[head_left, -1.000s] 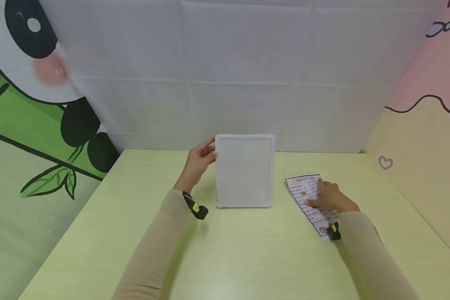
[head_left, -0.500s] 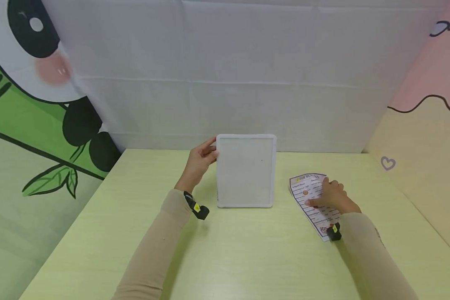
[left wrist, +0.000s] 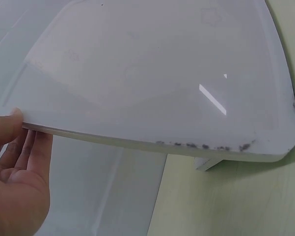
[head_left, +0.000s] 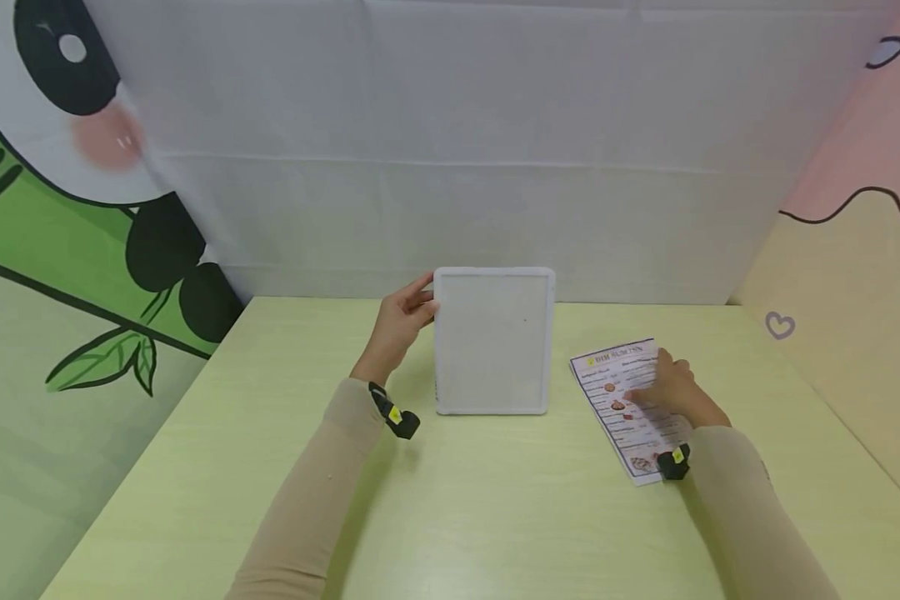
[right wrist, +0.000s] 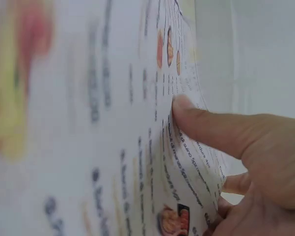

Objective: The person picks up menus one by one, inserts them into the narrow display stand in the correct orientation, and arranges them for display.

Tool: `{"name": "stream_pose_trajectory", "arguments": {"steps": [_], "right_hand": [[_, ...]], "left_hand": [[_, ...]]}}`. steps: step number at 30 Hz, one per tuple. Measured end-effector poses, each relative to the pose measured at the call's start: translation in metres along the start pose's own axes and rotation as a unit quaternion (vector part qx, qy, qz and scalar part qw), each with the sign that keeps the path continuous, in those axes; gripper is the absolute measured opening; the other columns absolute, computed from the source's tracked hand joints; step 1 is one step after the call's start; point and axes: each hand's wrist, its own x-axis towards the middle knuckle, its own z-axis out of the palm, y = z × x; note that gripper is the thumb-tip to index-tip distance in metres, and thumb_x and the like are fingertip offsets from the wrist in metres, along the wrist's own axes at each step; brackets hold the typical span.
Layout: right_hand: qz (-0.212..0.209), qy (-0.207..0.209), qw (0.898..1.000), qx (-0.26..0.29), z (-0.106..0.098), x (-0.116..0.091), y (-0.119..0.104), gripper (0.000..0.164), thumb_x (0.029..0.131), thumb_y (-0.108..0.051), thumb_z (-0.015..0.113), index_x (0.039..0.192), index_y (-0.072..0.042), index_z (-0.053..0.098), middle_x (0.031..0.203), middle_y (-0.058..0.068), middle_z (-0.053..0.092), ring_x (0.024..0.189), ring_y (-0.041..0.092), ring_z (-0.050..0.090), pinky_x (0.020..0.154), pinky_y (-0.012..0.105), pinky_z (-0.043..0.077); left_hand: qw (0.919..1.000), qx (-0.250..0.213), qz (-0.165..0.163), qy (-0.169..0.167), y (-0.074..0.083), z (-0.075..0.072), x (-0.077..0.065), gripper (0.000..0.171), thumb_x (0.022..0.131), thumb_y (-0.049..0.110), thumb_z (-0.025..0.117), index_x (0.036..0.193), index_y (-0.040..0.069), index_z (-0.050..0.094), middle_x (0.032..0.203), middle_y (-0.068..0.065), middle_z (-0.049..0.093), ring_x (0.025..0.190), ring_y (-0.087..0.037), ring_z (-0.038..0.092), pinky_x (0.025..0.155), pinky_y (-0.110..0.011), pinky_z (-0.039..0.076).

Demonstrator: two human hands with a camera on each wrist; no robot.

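A small whiteboard (head_left: 493,346) with a pale frame stands upright on the table. My left hand (head_left: 399,327) pinches its left edge near the top, thumb in front and fingers behind. In the left wrist view, dark smudges mark the rim of the whiteboard (left wrist: 152,88), and part of a support shows behind it. To the right, my right hand (head_left: 677,390) grips the right side of a printed menu sheet (head_left: 618,408) with food pictures. The right wrist view has the thumb (right wrist: 206,125) pressed on the front of the menu and fingers behind it.
The pale wooden table (head_left: 450,508) runs back to a white cloth-like wall (head_left: 457,150). A cartoon-printed panel (head_left: 82,233) borders the left, and a pink and cream panel (head_left: 862,275) borders the right.
The menu has turned and shifted slightly in my right hand, with its top edge a little higher. My right hand has moved slightly right. The left hand and whiteboard hold still.
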Motion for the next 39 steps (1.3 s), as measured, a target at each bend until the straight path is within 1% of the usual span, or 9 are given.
{"name": "stream_pose_trajectory", "arguments": {"steps": [3,6,10,13,18,23,28,35,39], "right_hand": [[-0.001,-0.002,1.000,0.024,0.001,0.004,0.005,0.095,0.088,-0.022,0.071,0.145,0.016,0.005,0.124,0.041,0.035,0.101,0.044,0.047,0.082,0.053,0.051],[0.005,-0.015,0.999,0.043,0.001,0.006,0.008,0.091,0.090,-0.018,0.068,0.144,0.016,0.003,0.122,0.040,0.040,0.093,0.039,0.055,0.074,0.043,0.054],[0.006,-0.034,0.997,0.069,0.000,0.005,0.009,0.089,0.093,-0.016,0.063,0.144,0.013,-0.003,0.121,0.038,0.042,0.090,0.035,0.057,0.067,0.033,0.053],[-0.006,-0.046,0.996,0.077,-0.002,0.001,0.009,0.078,0.097,-0.013,0.056,0.144,0.012,-0.001,0.115,0.034,0.046,0.083,0.030,0.057,0.063,0.029,0.051],[-0.017,-0.061,0.996,0.069,-0.006,-0.006,0.006,0.060,0.100,-0.008,0.047,0.143,0.010,0.009,0.106,0.027,0.048,0.073,0.023,0.055,0.059,0.028,0.048],[-0.038,-0.066,0.995,0.067,-0.011,-0.009,0.003,0.050,0.099,-0.002,0.043,0.138,0.012,0.017,0.105,0.029,0.048,0.075,0.024,0.056,0.060,0.029,0.049],[-0.051,-0.058,0.995,0.063,-0.013,-0.010,0.005,0.043,0.097,-0.002,0.046,0.133,0.013,0.028,0.108,0.030,0.050,0.085,0.029,0.057,0.067,0.030,0.049],[-0.046,-0.033,0.997,0.057,-0.021,-0.013,0.000,0.038,0.098,-0.010,0.049,0.130,0.006,0.038,0.124,0.034,0.045,0.096,0.037,0.052,0.078,0.043,0.048],[-0.061,-0.016,0.996,0.065,-0.025,-0.013,-0.003,0.036,0.097,-0.011,0.051,0.128,0.006,0.042,0.121,0.033,0.049,0.092,0.034,0.055,0.075,0.036,0.048]], "left_hand": [[1.0000,0.002,0.000,0.000,0.000,0.000,0.000,0.053,0.094,0.002,0.058,0.144,0.015,0.047,0.129,-0.018,0.060,0.108,-0.017,0.061,0.096,-0.030,0.053],[1.0000,0.005,-0.001,0.001,-0.001,0.000,0.001,0.053,0.094,0.002,0.058,0.144,0.016,0.046,0.129,-0.017,0.060,0.109,-0.017,0.061,0.097,-0.030,0.053],[1.0000,0.003,-0.003,0.003,-0.001,0.000,0.002,0.053,0.094,0.002,0.058,0.144,0.016,0.047,0.128,-0.018,0.060,0.109,-0.018,0.061,0.097,-0.031,0.053],[1.0000,0.000,-0.003,0.002,-0.001,0.000,0.002,0.053,0.094,0.001,0.058,0.144,0.015,0.047,0.129,-0.018,0.060,0.109,-0.018,0.061,0.098,-0.032,0.053],[1.0000,0.004,0.000,-0.002,-0.001,-0.001,0.002,0.053,0.094,0.002,0.058,0.144,0.016,0.047,0.129,-0.018,0.060,0.109,-0.018,0.061,0.097,-0.032,0.053],[0.9998,0.016,0.009,-0.008,-0.001,-0.002,0.001,0.053,0.094,0.003,0.058,0.144,0.016,0.046,0.127,-0.018,0.060,0.107,-0.018,0.061,0.096,-0.032,0.054],[0.9997,0.022,0.007,-0.011,0.000,-0.002,0.000,0.053,0.095,0.003,0.058,0.145,0.015,0.045,0.126,-0.018,0.060,0.106,-0.017,0.061,0.096,-0.031,0.054],[0.9994,0.029,0.007,-0.015,0.002,-0.003,0.000,0.053,0.095,0.003,0.057,0.145,0.015,0.044,0.127,-0.018,0.060,0.110,-0.021,0.061,0.095,-0.031,0.054],[0.9994,0.029,0.011,-0.017,0.002,-0.004,0.000,0.053,0.095,0.003,0.058,0.145,0.014,0.045,0.127,-0.018,0.060,0.110,-0.021,0.061,0.095,-0.031,0.054]]}}
